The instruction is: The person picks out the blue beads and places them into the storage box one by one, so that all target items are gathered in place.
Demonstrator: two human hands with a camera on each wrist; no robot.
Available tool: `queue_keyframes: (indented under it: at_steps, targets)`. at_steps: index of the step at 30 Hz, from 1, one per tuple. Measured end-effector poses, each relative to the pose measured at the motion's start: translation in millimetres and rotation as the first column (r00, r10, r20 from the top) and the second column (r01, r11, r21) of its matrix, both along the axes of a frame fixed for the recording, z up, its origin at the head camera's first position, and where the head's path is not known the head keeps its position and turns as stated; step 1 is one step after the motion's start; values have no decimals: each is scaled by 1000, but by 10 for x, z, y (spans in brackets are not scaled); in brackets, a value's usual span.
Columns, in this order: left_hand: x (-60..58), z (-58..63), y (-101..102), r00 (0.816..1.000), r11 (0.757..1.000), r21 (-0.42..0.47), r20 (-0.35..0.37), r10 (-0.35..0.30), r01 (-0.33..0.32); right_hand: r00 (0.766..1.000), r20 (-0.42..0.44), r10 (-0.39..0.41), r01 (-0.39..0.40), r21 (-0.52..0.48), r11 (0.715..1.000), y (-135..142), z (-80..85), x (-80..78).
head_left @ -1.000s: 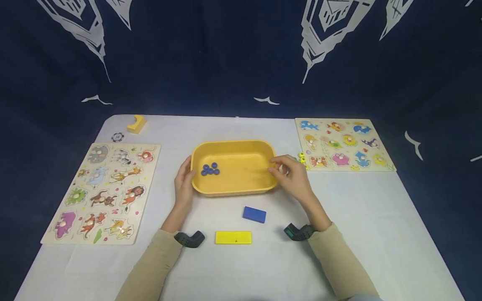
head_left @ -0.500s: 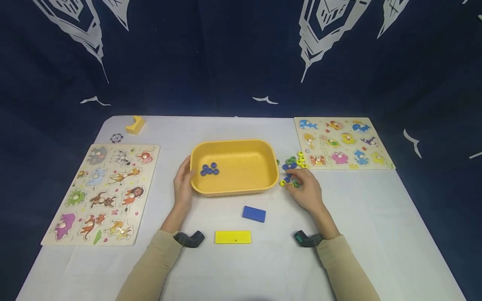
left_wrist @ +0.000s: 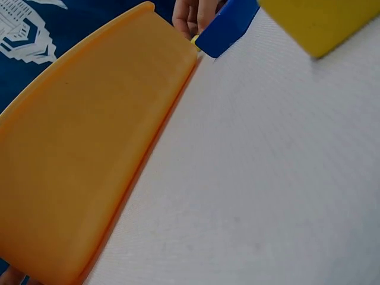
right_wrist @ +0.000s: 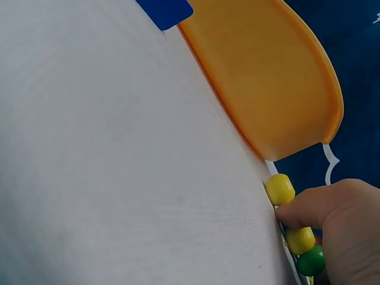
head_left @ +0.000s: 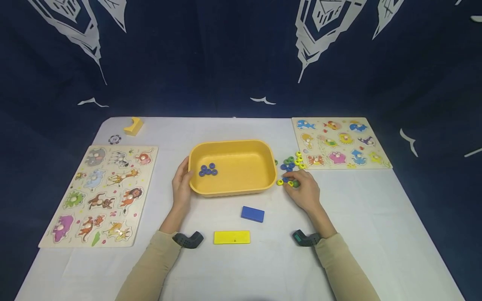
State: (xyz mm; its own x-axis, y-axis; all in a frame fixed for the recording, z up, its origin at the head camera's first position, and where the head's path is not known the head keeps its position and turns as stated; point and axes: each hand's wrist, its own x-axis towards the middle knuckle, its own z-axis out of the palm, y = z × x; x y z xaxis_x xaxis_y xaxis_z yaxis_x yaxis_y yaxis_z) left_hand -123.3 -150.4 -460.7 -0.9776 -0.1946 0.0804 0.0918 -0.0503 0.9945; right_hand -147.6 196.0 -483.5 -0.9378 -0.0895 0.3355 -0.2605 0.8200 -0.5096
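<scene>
Sleeves (head_left: 150, 263), mine, tan, on the white tablecloth (head_left: 286, 271), lower ends cut off by the frame.

Yellow rectangular block (head_left: 232, 237): flat, between my wrists.

Blue rectangular block (head_left: 252, 214): flat, just beyond.

Right hand (head_left: 304, 190), mine: thumb and forefinger bent, tips narrowly set among the loose beads (head_left: 284, 167); I cannot tell whether one is pinched or only touched.

Left hand (head_left: 181, 190), mine: holding the yellow tray (head_left: 242, 171) by its left end, thumb at the rim, fingers along the outer wall.

Loose beads, blue, yellow and green: on the cloth, between tray and right puzzle board. Judged light, hard, smooth, inclined to roll; best taken singly, thumb and fingertip across the rounded sides.

Yellow tray: seemingly plastic, light, stiff; best held at an end. Blue beads (head_left: 208, 172) lie in its left half.

Animal puzzle board (head_left: 94, 191), left; sea-creature puzzle board (head_left: 340, 148), right, farther off.

Chip (head_left: 114, 139) and yellow arched block (head_left: 133, 126): far left corner.

Navy curtain (head_left: 211, 58): behind.

Obscured: beads under my right hand, so no full count; one green bead, partly behind the tray; my left fingertips
</scene>
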Motion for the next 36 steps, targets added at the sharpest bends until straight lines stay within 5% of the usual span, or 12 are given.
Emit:
queue_keyframes:
  at_steps: [9,16,21,26,30,36]
  targets:
    - [30,72,16,1000,1000,-23,15,8,-8,995,-94,-44,38,-69,997,-38,194,-7]
    - [-60,-131,-31,999,1000,-3,-18,26,-26,982,-146,121,-147,-181,972,-372,671,-210]
    - [-68,-151,-30,1000,1000,5,-7,22,-22,956,-25,292,-293,-130,947,-829,845,-437]
    - [-55,-127,-25,1000,1000,18,5,10,-10,903,150,402,-401,-38,915,-1259,815,-619]
    - [-7,-20,-7,1000,1000,-1,-1,0,0,861,252,442,-462,21,887,-1512,723,-719]
    - [40,87,9,1000,1000,-13,6,2,-2,849,311,427,-487,146,861,-1729,586,-780]
